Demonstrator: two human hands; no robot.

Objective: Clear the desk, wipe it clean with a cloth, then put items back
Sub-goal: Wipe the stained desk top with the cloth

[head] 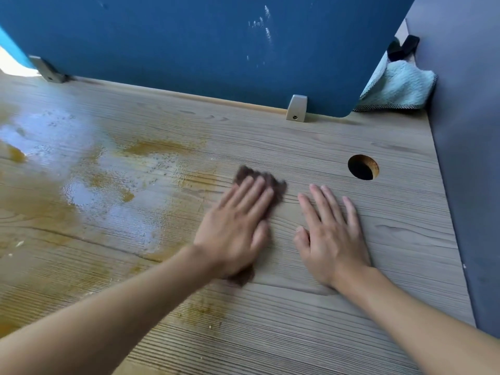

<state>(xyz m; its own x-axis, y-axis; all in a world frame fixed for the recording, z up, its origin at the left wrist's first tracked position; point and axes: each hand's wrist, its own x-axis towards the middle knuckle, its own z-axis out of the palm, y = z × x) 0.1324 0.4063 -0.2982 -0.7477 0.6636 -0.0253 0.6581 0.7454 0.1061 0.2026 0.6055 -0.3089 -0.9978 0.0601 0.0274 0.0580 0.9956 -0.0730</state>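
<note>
One crumpled dark-brown cloth (280, 186) under my flat, straight-fingered left hand (235, 228); right hand (331, 239) splayed flat on the wood-grain desk (400, 239).

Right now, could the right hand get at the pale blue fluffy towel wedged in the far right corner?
Probably yes. The right hand lies flat and empty on the wooden desk, and only bare wood and the round cable hole lie between it and the pale blue fluffy towel.
</note>
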